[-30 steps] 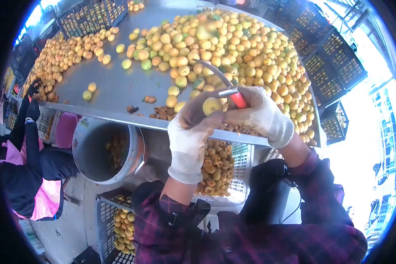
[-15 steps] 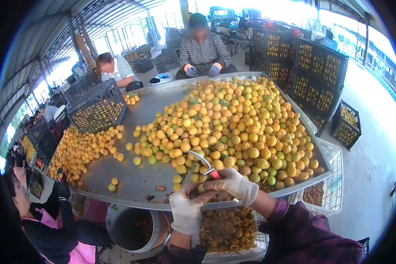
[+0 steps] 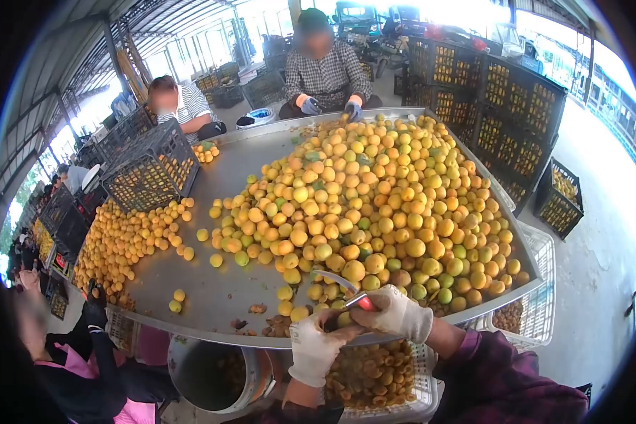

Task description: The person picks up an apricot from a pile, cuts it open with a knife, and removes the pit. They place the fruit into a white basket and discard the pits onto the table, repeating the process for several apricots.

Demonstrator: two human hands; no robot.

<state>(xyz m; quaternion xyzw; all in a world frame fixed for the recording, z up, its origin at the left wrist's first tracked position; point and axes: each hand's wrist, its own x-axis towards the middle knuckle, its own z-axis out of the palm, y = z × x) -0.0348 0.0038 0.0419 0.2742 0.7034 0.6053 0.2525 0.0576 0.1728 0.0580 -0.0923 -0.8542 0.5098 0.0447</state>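
My left hand [image 3: 315, 348], in a white glove, is closed around a yellow-orange apricot [image 3: 344, 319], mostly hidden by the fingers. Wrapped in my right hand [image 3: 401, 315], also gloved, is a curved knife [image 3: 361, 302] with a red handle. Its bare blade points up and left over the pile, and the thumb of this hand rests by the held fruit. Both hands are close together at the near edge of the metal table [image 3: 219, 286]. Beyond them lies a large heap of apricots [image 3: 374, 205], orange to green.
Below my hands stands a white crate [image 3: 422, 385] of halved fruit, with a bucket [image 3: 246, 385] to its left. A co-worker in pink and black [image 3: 92, 353] sits at left. Two more people sit across the table. Black crates [image 3: 505, 106] are stacked at right.
My hands have moved slightly right and come together around the fruit, with the knife lower. The co-worker opposite has a hand at the heap's far edge. The view has shifted a little.
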